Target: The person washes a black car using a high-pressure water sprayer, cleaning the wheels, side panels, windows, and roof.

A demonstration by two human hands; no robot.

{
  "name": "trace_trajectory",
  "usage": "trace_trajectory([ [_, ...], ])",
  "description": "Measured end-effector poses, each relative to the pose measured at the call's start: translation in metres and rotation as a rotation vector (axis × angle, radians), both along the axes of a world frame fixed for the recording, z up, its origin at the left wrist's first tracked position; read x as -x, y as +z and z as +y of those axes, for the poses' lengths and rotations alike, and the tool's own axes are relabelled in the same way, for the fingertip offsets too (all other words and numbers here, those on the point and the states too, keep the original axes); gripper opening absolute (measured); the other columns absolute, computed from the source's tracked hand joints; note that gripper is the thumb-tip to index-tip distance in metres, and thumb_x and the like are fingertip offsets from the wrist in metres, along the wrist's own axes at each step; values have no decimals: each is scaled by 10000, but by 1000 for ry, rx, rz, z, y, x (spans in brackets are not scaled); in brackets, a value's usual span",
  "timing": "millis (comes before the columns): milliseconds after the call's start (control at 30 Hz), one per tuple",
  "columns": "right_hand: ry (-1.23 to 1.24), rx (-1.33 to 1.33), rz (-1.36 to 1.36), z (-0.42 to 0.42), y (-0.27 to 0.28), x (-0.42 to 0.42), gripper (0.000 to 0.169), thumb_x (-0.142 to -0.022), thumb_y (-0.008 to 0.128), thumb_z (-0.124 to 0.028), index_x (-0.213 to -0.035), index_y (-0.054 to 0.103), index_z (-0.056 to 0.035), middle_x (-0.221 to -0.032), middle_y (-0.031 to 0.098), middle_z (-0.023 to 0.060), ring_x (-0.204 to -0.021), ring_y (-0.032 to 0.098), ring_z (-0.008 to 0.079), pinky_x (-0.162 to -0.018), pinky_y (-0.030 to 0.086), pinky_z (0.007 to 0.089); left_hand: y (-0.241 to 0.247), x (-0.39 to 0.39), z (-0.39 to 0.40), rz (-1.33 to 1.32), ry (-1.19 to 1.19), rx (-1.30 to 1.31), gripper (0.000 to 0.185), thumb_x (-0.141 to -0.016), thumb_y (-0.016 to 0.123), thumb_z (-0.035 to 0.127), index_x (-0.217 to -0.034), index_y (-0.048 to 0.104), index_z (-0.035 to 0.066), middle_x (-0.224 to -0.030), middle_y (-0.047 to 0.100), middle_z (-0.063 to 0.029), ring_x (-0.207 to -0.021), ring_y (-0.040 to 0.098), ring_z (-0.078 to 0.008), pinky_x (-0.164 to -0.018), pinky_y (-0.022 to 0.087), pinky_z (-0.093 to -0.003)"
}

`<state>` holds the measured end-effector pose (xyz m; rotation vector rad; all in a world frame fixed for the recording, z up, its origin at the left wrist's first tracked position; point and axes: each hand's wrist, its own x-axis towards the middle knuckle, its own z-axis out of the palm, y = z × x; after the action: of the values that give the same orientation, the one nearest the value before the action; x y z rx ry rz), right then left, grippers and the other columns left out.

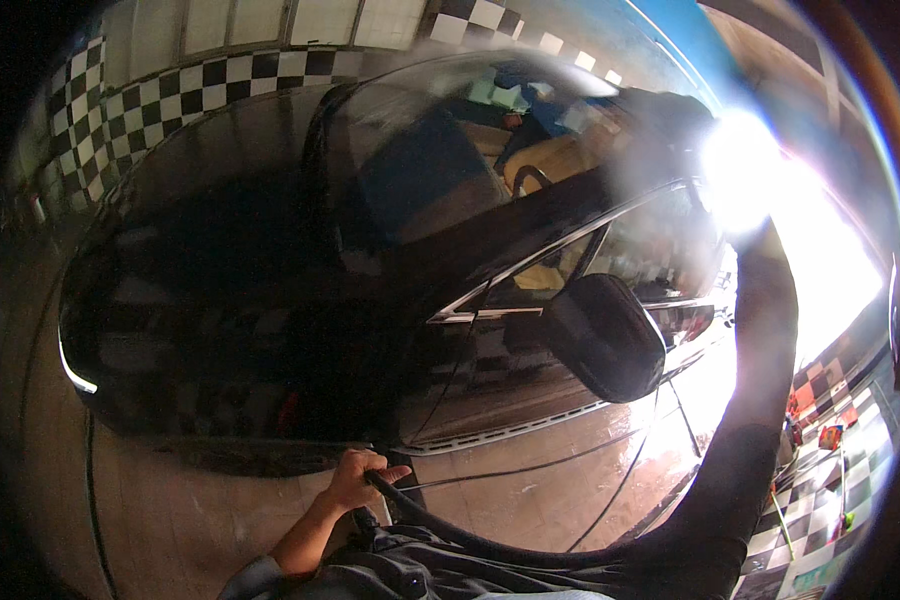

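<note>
My left hand (356,476) is closed around a thick black hose (487,541) at waist height. The hose runs across my front toward my right side. Raised along the right of the view is my right arm (761,375) in a dark sleeve; strong glare hides the hand at its end, so what it holds cannot be made out. Before me stands a dark car (217,300), its hood to the left. The black side mirror (607,337) sticks out toward me, below the side window (652,240). Through the windshield (435,165) a steering wheel and light seats show.
Thin black hoses or cables (525,469) cross the tiled floor (487,510) beside the car. Checkered tiles (195,90) line the wall behind it. Long-handled tools (780,517) are at the right, near black-and-white tiles. Bright light (832,247) washes out the right side.
</note>
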<state>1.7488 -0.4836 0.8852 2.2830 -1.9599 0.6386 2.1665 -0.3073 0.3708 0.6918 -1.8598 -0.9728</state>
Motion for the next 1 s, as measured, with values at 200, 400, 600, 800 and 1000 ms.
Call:
trace_trajectory([
  [200, -244, 4, -127, 69, 14, -15, 240, -711, 745, -215, -811, 673, -9, -621, 610, 78, -497, 571, 176, -446, 472, 325, 15, 18, 35, -13, -88, -79, 512, -786, 799, 211, -499, 407, 49, -466, 345, -63, -421, 329, -184, -444, 285, -353],
  [400, -292, -32, -255, 109, -42, -62, 221, -720, 744, -195, -824, 659, -19, -605, 595, 65, -472, 555, 165, -412, 456, 313, 20, 24, 50, -103, -130, -1, 601, -828, 750, 386, -491, 392, 39, -460, 340, -91, -414, 341, -205, -440, 280, -380],
  [600, -103, -235, -394, 115, -122, -99, 222, -714, 747, -184, -833, 655, -21, -603, 591, 61, -466, 549, 163, -410, 455, 310, 8, 17, 69, -153, -297, -46, 480, -823, 723, 292, -534, 459, 16, -517, 424, -136, -487, 449, -306, -535, 382, -405],
  [800, -54, -341, -400, 119, -140, -117, 225, -709, 750, -173, -842, 651, -23, -602, 587, 57, -461, 543, 161, -408, 453, 307, 33, 32, 86, -95, -299, 43, 481, -850, 712, 313, -524, 492, 35, -527, 520, -153, -492, 547, -328, -496, 405, -415],
  [1000, -12, -433, -431, 105, -155, -121, 229, -703, 753, -163, -852, 646, -24, -600, 584, 53, -455, 538, 159, -406, 452, 305, 45, 33, 87, -105, -405, -29, 477, -863, 709, 315, -531, 495, 49, -501, 487, -125, -453, 495, -286, -486, 398, -397],
])
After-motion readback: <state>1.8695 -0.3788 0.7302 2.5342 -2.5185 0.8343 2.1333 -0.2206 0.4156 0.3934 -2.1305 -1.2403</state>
